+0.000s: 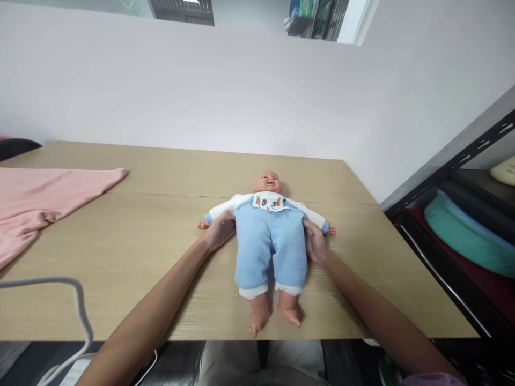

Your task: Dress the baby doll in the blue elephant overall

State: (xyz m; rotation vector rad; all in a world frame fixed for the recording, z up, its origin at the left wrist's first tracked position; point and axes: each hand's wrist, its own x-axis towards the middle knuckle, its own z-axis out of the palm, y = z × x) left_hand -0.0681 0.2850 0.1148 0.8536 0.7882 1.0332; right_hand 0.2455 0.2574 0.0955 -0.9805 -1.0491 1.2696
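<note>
A baby doll (269, 183) lies on its back on the wooden table (161, 225), head toward the wall and bare feet toward me. It wears light blue fleece overalls (257, 241) with an animal face on the bib, over a white top with blue cuffs. At the doll's left-hand side in the picture, my left hand (220, 230) has its fingers closed on the edge of the overalls. My right hand (314, 240) grips the opposite edge in the same way. Some fingers of both hands are hidden behind the cloth.
Pink cloth (48, 203) lies at the table's left. A grey cable (78, 300) loops over the front left edge. To the right stands a black metal shelf (442, 268) holding folded teal fabric (466, 236). A white wall (241, 96) rises behind the table.
</note>
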